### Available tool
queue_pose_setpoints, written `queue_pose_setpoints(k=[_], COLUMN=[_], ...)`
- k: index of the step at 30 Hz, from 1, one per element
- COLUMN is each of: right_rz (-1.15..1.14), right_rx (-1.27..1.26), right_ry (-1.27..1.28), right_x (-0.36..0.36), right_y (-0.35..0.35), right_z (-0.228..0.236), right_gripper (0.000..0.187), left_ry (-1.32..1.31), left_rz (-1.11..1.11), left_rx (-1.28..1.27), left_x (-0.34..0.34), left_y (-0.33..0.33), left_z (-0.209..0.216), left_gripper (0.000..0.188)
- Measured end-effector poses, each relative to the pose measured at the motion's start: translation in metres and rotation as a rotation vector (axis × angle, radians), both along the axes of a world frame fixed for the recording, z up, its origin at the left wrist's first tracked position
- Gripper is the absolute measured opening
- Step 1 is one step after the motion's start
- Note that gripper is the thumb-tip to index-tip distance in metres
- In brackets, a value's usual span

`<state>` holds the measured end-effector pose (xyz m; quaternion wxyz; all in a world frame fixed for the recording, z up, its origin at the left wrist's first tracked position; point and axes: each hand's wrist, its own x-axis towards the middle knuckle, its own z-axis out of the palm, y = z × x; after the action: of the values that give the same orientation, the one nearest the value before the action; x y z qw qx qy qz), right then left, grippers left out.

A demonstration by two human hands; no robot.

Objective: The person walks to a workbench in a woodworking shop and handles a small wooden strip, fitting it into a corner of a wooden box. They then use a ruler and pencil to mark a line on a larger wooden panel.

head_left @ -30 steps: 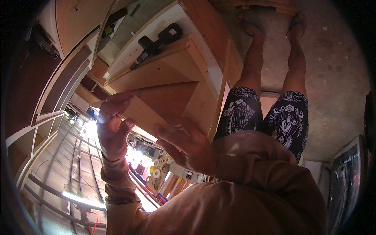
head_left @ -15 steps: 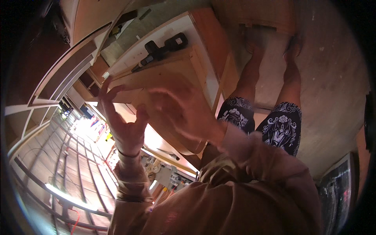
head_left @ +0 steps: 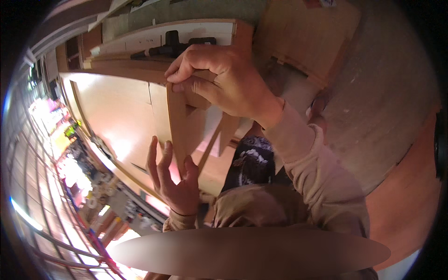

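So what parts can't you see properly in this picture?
Head view:
- Wooden board: its upper end is hidden under the right hand.
- Left hand: its palm side faces away, so the contact with the board is unclear.
- Black tool on the shelf: partly hidden behind the right hand's fingers.
- Lower edge: covered by a blurred patch.
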<state>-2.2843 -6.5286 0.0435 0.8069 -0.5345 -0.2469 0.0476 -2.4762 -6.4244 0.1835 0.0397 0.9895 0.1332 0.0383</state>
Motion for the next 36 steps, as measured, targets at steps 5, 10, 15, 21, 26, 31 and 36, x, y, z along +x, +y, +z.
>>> queue_pose_setpoints(k=[5, 10, 15, 21, 26, 31, 36], right_rz=[0.023, 0.061, 0.236, 0.226, 0.172, 0.111, 0.056], right_rx=[-0.109, -0.247, -0.290, -0.408, -0.523, -0.478, -0.276], right_ry=[-0.265, -0.802, -1.087, -1.203, -1.344, -1.326, -1.349], right_x=[0.010, 0.020, 0.033, 0.044, 0.065, 0.079, 0.079], right_y=[-0.001, 0.007, 0.023, 0.012, -0.007, -0.015, -0.005], right_z=[0.012, 0.023, 0.026, 0.025, 0.051, 0.055, 0.031], right_gripper=[0.032, 0.040, 0.032, 0.031, 0.031, 0.030, 0.028], left_ry=[-0.113, -0.176, -0.276, -0.342, -0.419, -0.542, -0.596], left_rz=[0.287, 0.438, 0.534, 0.596, 0.635, 0.478, 0.433], left_rx=[0.050, 0.204, 0.151, -0.288, -0.397, -0.081, 0.125], left_x=[-0.030, -0.068, -0.106, -0.115, -0.111, -0.108, -0.112], left_y=[-0.012, -0.021, -0.027, -0.046, -0.043, -0.037, -0.038], left_z=[-0.016, -0.037, -0.053, -0.052, -0.020, -0.020, -0.057], left_gripper=[0.035, 0.042, 0.045, 0.040, 0.032, 0.041, 0.044])
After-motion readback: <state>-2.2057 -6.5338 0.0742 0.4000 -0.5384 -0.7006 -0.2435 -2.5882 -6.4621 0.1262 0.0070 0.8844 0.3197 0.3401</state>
